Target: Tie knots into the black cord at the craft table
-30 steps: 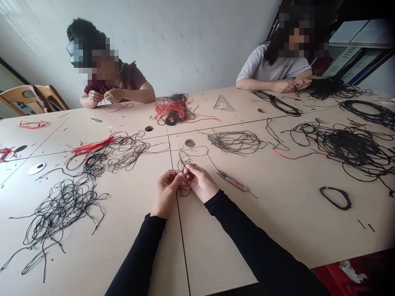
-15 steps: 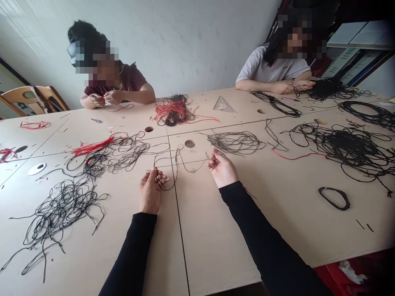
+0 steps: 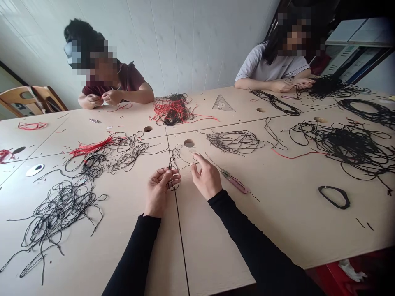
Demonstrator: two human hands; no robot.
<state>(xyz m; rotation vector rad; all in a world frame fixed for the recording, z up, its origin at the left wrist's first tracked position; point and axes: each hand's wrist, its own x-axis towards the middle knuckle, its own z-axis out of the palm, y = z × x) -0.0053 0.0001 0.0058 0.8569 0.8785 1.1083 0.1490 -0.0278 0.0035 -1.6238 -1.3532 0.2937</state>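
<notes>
My left hand (image 3: 159, 191) is closed in a pinch on a thin black cord (image 3: 174, 158), whose loops rise above the fingers and hang below them. To its right, my right hand (image 3: 206, 177) has thumb and index finger apart, close to the cord's thin free part; I see nothing gripped between them. Beside the right wrist lies a slim pink-handled tool (image 3: 236, 182), perhaps tweezers or snips, with a black strand near its end.
Tangled black cords (image 3: 61, 209) lie at left, by a red bundle (image 3: 92, 147). A black coil (image 3: 236, 142) sits ahead, a big heap (image 3: 348, 146) at right. Across the table, two people handle cords near a set square (image 3: 222, 103). A black ring (image 3: 334, 197) lies at right.
My right hand has moved left toward my left hand, its fingers parting and uncovering the pink-handled tool. My left hand has shifted slightly right with the cord.
</notes>
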